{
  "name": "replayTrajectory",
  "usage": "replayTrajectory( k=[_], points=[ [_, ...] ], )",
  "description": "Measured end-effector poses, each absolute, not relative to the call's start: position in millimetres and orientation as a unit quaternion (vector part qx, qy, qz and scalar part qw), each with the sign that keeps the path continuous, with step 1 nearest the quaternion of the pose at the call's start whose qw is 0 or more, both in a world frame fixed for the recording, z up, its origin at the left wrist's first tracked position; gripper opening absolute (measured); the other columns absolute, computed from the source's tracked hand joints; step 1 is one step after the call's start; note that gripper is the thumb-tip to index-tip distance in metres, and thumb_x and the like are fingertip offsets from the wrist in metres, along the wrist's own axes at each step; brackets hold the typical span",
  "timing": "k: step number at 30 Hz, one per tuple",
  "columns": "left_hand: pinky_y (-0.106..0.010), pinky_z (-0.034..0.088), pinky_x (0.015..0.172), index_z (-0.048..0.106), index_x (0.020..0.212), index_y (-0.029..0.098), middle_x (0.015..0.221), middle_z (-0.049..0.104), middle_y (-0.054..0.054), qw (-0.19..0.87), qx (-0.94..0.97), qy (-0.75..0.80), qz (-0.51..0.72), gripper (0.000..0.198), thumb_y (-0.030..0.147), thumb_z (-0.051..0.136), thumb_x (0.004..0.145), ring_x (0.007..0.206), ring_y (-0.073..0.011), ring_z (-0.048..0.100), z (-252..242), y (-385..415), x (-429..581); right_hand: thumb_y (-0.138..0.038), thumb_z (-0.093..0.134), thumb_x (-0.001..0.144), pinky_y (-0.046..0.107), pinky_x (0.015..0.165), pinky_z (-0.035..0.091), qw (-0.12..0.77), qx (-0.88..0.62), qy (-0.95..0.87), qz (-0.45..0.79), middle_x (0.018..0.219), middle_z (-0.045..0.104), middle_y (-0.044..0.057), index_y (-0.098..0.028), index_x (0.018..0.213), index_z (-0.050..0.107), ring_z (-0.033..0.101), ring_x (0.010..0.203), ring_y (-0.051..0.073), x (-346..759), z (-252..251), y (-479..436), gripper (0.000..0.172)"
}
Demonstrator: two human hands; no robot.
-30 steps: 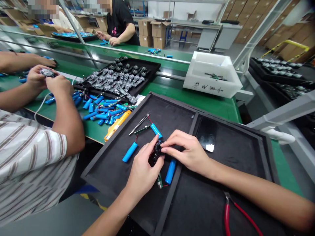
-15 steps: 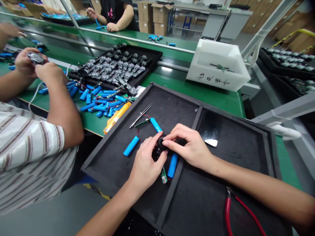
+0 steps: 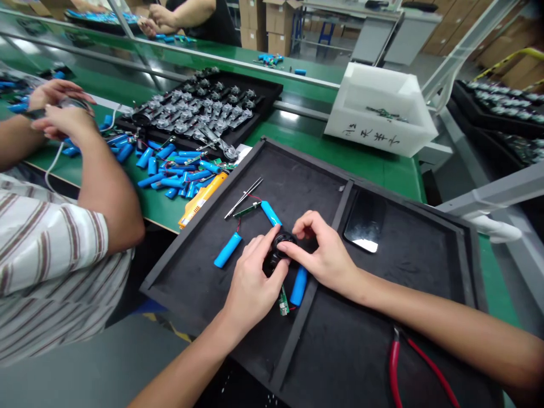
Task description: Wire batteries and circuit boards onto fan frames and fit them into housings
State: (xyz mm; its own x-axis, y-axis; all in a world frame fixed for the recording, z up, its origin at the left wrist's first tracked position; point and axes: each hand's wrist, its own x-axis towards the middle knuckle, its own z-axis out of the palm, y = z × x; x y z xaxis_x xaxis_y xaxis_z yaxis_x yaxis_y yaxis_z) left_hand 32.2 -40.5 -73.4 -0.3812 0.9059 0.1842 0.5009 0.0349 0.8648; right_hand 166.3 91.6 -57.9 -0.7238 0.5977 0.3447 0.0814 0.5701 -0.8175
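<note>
Right fingers [image 3: 313, 219] lifted, parted, thumb [image 3: 296, 253] touching black part [image 3: 285, 235], left fingers [image 3: 264, 243] gripping it, tray divider [image 3: 297, 331] near

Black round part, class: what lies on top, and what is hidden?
The right hand lays its thumb over the black round part; the left hand partly covers its edge. Its underside is hidden.

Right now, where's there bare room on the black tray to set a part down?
One patch lies between the divider and the red-handled pliers, this side of the right forearm. Another runs from the phone to the tray's right rim, beyond that forearm. It's crowded around the black part in the left grip: blue batteries and a circuit board lie close.
</note>
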Motion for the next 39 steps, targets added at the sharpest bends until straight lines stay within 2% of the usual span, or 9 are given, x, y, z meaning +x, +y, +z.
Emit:
replayTrajectory(
  k=[5,11,14,18,22,27,29,35,39],
  points=[
    [-0.039,0.055,0.094,0.051,0.153,0.029,0.116,0.066,-0.006,0.189,0.514,0.677,0.492,0.061,0.018,0.066,0.095,0.106,-0.0224,0.066,-79,-43,33,-0.036,0.075,0.096,0.03,0.084,0.049,0.227,-0.198,-0.85,0.432,0.104,0.061,0.0,-0.026,0.127,0.063,0.059,0.091,0.015,168,-49,96,0.034],
    [-0.04,0.054,0.087,0.046,0.156,0.023,0.108,0.066,-0.008,0.057,0.573,0.643,0.505,0.068,0.013,0.067,0.092,0.095,-0.0224,0.062,-81,-43,37,-0.038,0.067,0.101,0.034,0.092,0.051,0.196,-0.15,-0.869,0.429,0.113,0.067,0.005,-0.022,0.137,0.061,0.062,0.102,0.019,173,-43,96,0.04],
    [-0.038,0.053,0.078,0.047,0.155,0.018,0.102,0.066,-0.008,0.015,0.594,0.627,0.504,0.071,0.016,0.073,0.089,0.087,-0.0216,0.059,-78,-44,37,-0.035,0.066,0.102,0.034,0.094,0.051,0.227,-0.1,-0.873,0.419,0.113,0.068,0.007,-0.018,0.136,0.06,0.063,0.105,0.019,175,-48,96,0.039],
    [-0.036,0.053,0.078,0.049,0.154,0.018,0.107,0.068,-0.009,0.014,0.603,0.595,0.531,0.067,0.012,0.071,0.091,0.086,-0.0195,0.06,-76,-46,37,-0.032,0.074,0.097,0.032,0.091,0.053,0.279,-0.058,-0.863,0.418,0.113,0.07,0.008,-0.018,0.134,0.062,0.064,0.101,0.018,177,-53,99,0.041],
    [-0.035,0.053,0.076,0.057,0.147,0.017,0.106,0.069,-0.008,0.037,0.599,0.563,0.568,0.062,0.008,0.072,0.088,0.086,-0.0188,0.06,-76,-47,35,-0.034,0.081,0.091,0.029,0.08,0.057,0.257,-0.048,-0.834,0.486,0.115,0.07,0.007,-0.02,0.133,0.065,0.067,0.098,0.018,177,-51,102,0.047],
    [-0.034,0.051,0.072,0.062,0.14,0.016,0.096,0.065,-0.005,0.063,0.586,0.544,0.597,0.058,0.007,0.072,0.084,0.082,-0.0179,0.058,-76,-48,34,-0.03,0.075,0.095,0.031,0.09,0.058,0.21,-0.031,-0.839,0.502,0.132,0.069,0.008,-0.024,0.145,0.059,0.067,0.116,0.022,179,-45,101,0.052],
    [-0.033,0.05,0.071,0.063,0.14,0.016,0.094,0.064,-0.004,0.069,0.578,0.551,0.598,0.056,0.009,0.072,0.085,0.08,-0.0168,0.058,-76,-48,33,-0.029,0.071,0.098,0.031,0.092,0.058,0.194,-0.037,-0.843,0.5,0.136,0.068,0.008,-0.025,0.148,0.056,0.067,0.117,0.021,180,-44,101,0.052],
    [-0.031,0.051,0.071,0.064,0.141,0.018,0.095,0.066,-0.003,0.063,0.568,0.575,0.585,0.053,0.013,0.07,0.088,0.078,-0.0153,0.057,-79,-47,33,-0.031,0.067,0.1,0.035,0.096,0.055,0.188,-0.082,-0.838,0.506,0.114,0.072,0.006,-0.022,0.143,0.061,0.069,0.109,0.022,180,-42,96,0.044],
    [-0.031,0.053,0.072,0.064,0.142,0.02,0.09,0.064,-0.002,0.068,0.562,0.589,0.577,0.053,0.014,0.069,0.09,0.078,-0.0157,0.058,-78,-48,32,-0.033,0.065,0.102,0.038,0.094,0.056,0.191,-0.098,-0.839,0.5,0.11,0.072,0.006,-0.025,0.142,0.062,0.069,0.106,0.023,180,-43,93,0.041]
  ],
)
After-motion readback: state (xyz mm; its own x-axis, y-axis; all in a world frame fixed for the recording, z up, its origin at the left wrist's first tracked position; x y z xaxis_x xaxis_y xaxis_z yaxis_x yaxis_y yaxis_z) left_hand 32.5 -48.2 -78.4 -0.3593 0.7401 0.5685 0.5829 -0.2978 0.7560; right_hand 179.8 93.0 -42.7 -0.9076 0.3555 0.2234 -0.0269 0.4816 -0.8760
